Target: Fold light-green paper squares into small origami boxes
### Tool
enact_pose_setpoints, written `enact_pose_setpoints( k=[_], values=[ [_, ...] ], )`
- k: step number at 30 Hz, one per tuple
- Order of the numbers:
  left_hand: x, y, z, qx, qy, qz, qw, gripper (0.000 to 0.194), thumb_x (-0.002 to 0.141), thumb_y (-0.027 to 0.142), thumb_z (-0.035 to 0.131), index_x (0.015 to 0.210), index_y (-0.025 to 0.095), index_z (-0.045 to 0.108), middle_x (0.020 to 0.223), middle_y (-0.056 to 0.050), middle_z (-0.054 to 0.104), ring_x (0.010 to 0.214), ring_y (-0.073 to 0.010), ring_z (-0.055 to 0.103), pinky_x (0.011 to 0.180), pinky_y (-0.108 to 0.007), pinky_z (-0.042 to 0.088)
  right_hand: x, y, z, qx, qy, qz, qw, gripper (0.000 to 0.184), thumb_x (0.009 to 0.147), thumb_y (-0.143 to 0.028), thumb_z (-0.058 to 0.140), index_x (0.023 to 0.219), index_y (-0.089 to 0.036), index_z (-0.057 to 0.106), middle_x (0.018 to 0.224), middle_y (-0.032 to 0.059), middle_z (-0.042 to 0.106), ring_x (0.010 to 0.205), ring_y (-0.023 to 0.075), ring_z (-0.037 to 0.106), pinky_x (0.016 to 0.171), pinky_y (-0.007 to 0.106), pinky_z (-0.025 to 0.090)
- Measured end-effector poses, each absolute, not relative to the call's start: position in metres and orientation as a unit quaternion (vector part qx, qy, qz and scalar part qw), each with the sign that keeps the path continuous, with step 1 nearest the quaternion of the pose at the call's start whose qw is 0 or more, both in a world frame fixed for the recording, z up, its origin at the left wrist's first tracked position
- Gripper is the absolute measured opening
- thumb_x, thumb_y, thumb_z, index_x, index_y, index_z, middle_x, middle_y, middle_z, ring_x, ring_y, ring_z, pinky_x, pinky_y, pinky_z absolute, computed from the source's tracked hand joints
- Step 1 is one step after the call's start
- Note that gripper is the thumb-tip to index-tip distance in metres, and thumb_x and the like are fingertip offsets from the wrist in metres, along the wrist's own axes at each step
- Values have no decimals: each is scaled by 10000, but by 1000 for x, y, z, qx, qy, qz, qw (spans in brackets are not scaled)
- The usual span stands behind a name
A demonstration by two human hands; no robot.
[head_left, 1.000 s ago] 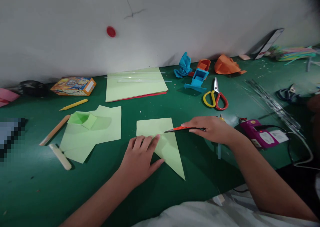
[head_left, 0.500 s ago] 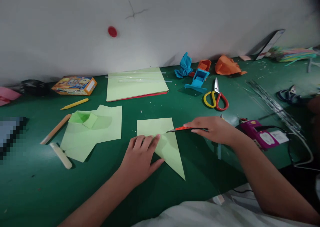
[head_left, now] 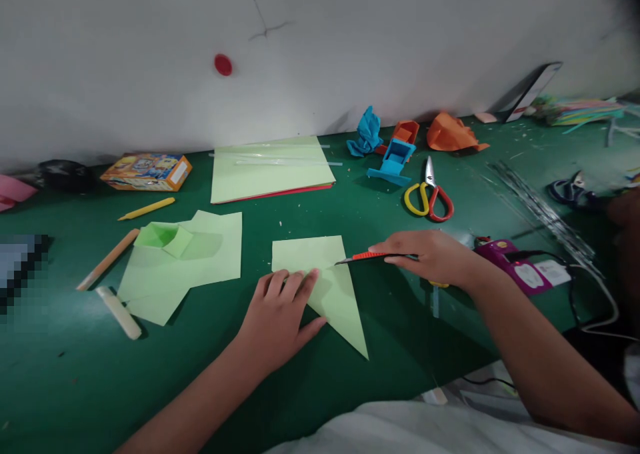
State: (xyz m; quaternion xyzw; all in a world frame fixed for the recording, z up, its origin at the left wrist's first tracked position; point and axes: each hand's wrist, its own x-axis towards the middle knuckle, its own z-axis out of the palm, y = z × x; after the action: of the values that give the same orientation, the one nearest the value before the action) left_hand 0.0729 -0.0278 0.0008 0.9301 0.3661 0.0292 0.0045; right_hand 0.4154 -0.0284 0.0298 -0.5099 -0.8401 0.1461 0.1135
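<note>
A sheet of pale green paper (head_left: 337, 301), with a folded diagonal flap tapering to a point, lies on the green table in front of me. Pressing down on its left part is my left hand (head_left: 283, 311), fingers outstretched. My right hand (head_left: 425, 257) grips an orange-handled utility knife (head_left: 369, 257), its dark blade resting at the fold near the paper's right edge. To the left, a small folded green paper box (head_left: 164, 237) sits on another cut green sheet (head_left: 215, 261).
Behind lies a stack of paper (head_left: 270, 174) with clear strips on it. Scissors (head_left: 429, 194), blue and orange folded paper pieces (head_left: 395, 157) and a purple device (head_left: 517, 267) with a cable are on the right. A yellow crayon-like stick (head_left: 147, 209) and a printed box (head_left: 147, 172) stand left.
The knife's blade tip has slid a little to the right along the fold, with my right hand moving along. My left hand stays pressed on the paper.
</note>
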Motion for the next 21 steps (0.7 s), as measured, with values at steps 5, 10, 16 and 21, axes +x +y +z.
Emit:
enact_pose_setpoints(
  k=[5,10,16,21],
  values=[
    [73,-28,1,930,367,28,8,667,973,551,552,1523,187,463,1320,-129,611,1184,-350,522,1018,-515,407,418,-29,31,-511,-839,147,113,341,1034,-388,499,1320,-375,684,1181,15,754,989,207,722,801,303,557],
    [73,-28,0,929,368,31,9,658,980,555,539,1527,199,460,1329,-128,610,1192,-348,520,1023,-515,405,421,-30,30,-509,-840,147,113,349,1035,-388,493,1330,-361,677,1181,21,752,1004,209,719,812,305,555],
    [73,-28,1,930,367,30,8,661,981,553,533,1531,196,451,1335,-125,607,1196,-349,520,1021,-517,407,426,-32,30,-512,-840,146,104,360,1046,-397,472,1351,-360,660,1188,28,743,1021,219,710,822,332,555],
    [73,-28,1,930,366,25,8,654,989,552,517,1529,188,455,1338,-130,607,1190,-351,513,1017,-517,401,428,-33,31,-508,-841,150,112,360,1040,-395,480,1339,-339,672,1170,41,749,1006,222,714,810,338,563]
  ],
)
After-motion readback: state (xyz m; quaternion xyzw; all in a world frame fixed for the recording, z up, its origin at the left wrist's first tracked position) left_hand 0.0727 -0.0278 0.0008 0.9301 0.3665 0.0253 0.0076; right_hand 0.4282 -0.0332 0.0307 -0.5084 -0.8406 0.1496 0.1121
